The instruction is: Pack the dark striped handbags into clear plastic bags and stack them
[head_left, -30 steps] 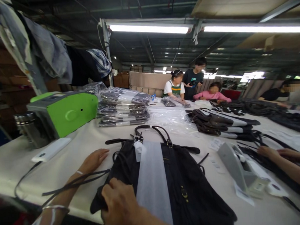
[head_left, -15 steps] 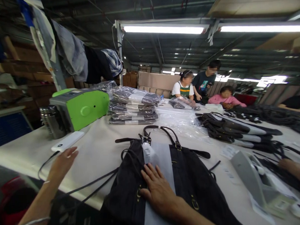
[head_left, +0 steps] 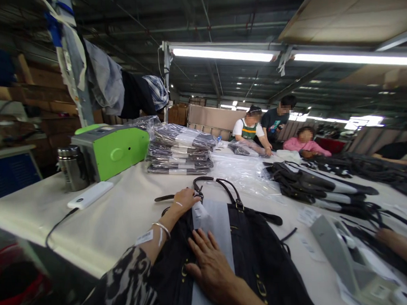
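Head view: black bag (head_left: 262,253) lies flat on the white table (head_left: 125,210), near edge, handles (head_left: 221,187) pointing away. A white paper strip (head_left: 213,233) runs down its middle. Right hand (head_left: 211,264) rests palm-down on the strip and bag, fingers spread and flat, grasping nothing. Left hand (head_left: 185,199) reaches across to the top of the bag by the handle ring, fingers curled at the white tag (head_left: 198,214); whether it pinches the tag cannot be told. A bangle sits on the left wrist.

Left on the table: green machine (head_left: 112,149), steel flask (head_left: 69,168) beside it, white power bank (head_left: 90,194) with a cable running off the edge. Behind the bag: stack of bagged items (head_left: 181,151), loose clear plastic (head_left: 241,169). Right: more black bags (head_left: 312,181) in a row, a grey stand (head_left: 342,250), and another person's hand (head_left: 396,243) at the frame edge. Other people sit at the far end.
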Demonstrator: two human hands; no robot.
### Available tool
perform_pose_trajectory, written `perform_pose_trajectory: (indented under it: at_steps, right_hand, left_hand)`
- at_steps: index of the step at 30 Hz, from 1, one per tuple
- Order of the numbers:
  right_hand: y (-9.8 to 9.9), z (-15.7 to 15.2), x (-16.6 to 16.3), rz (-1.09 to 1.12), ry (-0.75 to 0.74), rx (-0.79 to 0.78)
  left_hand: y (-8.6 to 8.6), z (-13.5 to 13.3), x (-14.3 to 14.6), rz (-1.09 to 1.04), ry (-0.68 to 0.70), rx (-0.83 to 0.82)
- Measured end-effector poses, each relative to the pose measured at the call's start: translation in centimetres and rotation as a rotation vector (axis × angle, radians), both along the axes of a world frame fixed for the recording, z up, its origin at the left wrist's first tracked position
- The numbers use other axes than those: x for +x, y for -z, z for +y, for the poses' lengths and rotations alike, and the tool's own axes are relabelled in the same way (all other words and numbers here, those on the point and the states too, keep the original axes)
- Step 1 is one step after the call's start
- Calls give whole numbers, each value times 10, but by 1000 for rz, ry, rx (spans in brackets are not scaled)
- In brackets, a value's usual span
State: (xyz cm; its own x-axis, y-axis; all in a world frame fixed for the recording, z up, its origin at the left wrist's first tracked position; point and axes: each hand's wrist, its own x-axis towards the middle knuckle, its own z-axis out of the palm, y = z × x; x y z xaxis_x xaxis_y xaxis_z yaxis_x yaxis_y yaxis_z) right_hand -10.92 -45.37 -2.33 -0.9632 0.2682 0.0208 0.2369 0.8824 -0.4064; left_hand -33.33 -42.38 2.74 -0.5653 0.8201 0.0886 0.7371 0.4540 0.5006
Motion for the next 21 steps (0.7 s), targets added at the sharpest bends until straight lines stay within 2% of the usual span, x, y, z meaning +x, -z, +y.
perform_pose_trajectory:
  at_steps: [3, 11, 17, 21]
  right_hand:
    - [2, 1, 0, 20, -4, 5]
    - [2, 1, -1, 12, 2, -24]
    - [0, 1, 0, 13, 8, -27]
    - [0, -1, -1, 9, 11, -31]
  left_hand:
    - [5, 2, -4, -64, -18, 108]
    - [-8, -2, -16, -493, 72, 290]
    - [-28, -10, -7, -724, 145, 214]
    - [-28, -31, 1, -751, 194, 49]
